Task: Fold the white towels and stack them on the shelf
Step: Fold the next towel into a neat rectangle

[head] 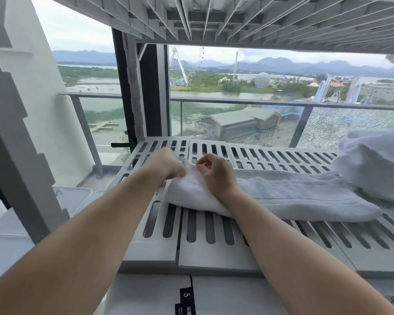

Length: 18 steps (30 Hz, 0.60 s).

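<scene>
Both hands pinch the towel [271, 194] end on the shelf [214, 242]: left hand [168, 165], right hand [214, 171]; folding underway; next, probably carry it toward three o'clock.

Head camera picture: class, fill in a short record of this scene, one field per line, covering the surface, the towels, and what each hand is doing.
surface: white slotted shelf, another shelf level above
towel being folded: long white towel lying flat across the shelf
other towels: bundled white pile at the right, touching the long towel's far end
left hand: pinching the towel's left end
right hand: fingers curled, pinching the same end, wrist resting on the towel
background: window with balcony rail, water and hills beyond
</scene>
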### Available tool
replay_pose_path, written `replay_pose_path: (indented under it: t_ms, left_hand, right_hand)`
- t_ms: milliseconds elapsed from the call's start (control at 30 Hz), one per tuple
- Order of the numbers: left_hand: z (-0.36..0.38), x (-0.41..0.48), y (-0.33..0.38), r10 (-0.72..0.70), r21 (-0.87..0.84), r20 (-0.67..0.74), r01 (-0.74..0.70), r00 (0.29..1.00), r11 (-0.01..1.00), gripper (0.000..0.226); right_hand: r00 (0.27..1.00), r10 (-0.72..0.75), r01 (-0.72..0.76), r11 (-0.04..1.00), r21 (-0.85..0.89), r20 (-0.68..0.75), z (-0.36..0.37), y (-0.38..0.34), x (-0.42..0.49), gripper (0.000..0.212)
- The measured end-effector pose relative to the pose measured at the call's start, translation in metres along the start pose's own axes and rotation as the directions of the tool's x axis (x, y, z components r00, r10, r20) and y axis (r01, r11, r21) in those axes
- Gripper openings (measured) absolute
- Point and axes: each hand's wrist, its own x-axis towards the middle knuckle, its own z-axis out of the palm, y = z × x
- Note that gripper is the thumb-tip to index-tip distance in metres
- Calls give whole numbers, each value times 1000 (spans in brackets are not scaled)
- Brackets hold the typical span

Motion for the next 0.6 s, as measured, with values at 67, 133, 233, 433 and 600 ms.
replay_pose_path:
  t_ms: [67,133,233,433,600]
  left_hand:
    - [-4,-1,-1,-31,71,45,28,999,997,16]
    - [-5,-1,-4,-72,119,48,65,996,991,26]
    - [-3,7,-9,-71,95,-44,75,997,993,30]
    - [-6,13,-11,-176,-108,91,186,980,977,26]
    - [-9,16,-9,-70,-314,52,83,996,946,12]
  right_hand:
    - [999,-33,34,999,-28,36,2,0,0,7]
    - [990,-76,89,990,-111,116,5,-2,0,12]
    - [981,-73,111,971,-213,177,7,-3,1,24]
    - [982,-42,96,950,-295,185,9,-1,-1,43]
    - [994,-102,111,967,-229,49,5,-3,-6,36]
